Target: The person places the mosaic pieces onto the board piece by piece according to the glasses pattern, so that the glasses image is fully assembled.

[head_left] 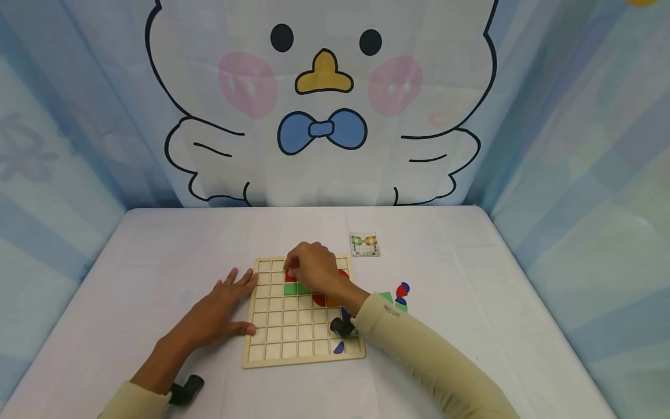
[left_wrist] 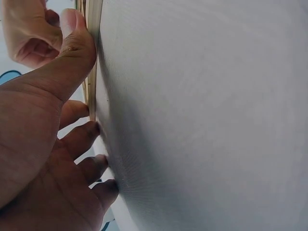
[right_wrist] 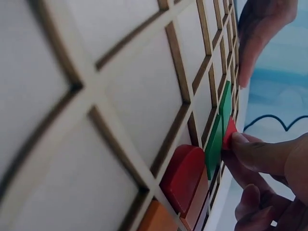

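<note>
Evidently, a red piece (head_left: 290, 277) is pinched between the thumb and fingers of the right hand (head_left: 316, 269), the grip being narrow and closed on that piece. It is held at the far side of a wooden grid board (head_left: 289, 318), just beyond two green pieces (head_left: 291, 288) set side by side in cells; whether it is fully seated cannot be told, as it is partly covered by the fingers. The left hand (head_left: 222, 305) is spread wide at the left edge of the board, its thumb laid against that edge toward the near side and its fingers extended toward the far side; nothing is gripped by it. To the right of the green pieces, a rounded red piece (head_left: 319, 299) and an orange piece (head_left: 332, 301) are seen on the board, partly hidden by the right arm. One small blue piece (head_left: 339, 348) is noted in a cell at the near right of the board. A patterned card (head_left: 364, 244) is found on the white table (head_left: 439, 372), beyond the board's far right corner. Loose green, red and blue pieces (head_left: 401, 291) are grouped on the table to the right of the board, near the right sleeve (head_left: 429, 355). A black device (head_left: 187, 390) is worn at the left wrist.
</note>
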Tool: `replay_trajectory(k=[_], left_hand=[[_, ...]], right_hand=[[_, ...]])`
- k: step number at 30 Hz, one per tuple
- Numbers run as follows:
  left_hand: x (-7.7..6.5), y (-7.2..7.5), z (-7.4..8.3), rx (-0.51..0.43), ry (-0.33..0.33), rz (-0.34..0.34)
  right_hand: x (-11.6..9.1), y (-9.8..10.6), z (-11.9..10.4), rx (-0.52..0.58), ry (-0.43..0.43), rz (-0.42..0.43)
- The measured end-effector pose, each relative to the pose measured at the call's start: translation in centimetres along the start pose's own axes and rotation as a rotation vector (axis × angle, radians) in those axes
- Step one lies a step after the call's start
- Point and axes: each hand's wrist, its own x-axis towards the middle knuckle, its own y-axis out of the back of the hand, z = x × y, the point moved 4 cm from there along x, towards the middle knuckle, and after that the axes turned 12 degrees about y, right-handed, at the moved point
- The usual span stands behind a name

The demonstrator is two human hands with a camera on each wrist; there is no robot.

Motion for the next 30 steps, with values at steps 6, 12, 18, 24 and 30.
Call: replay_trajectory(k=[6,12,18,24,30], left_hand=[[0.0,0.1,0.0,-0.008,0.004,-0.006],[0.1,0.0,0.0,-0.001,0.019,-0.012],[0.2,-0.3,0.0,0.011,0.037,-0.016],[0.2,-0.3,0.0,0.017,0.013,0.008],[0.2,-0.2,0.0,0.008,-0.011,0.024]], right_hand=[[0.0,0.0,-0.2,-0.02,-0.007,-0.002],[-0.3,0.0,0.3,0.054,0.016,0.014],[-2.0,1.6,0.8,0.179,0.007,0.056],[-4.6,3.8,2.2,0.225,-0.088,0.088],[-7.6,5.5,4.2,0.2,-0.178,0.107]])
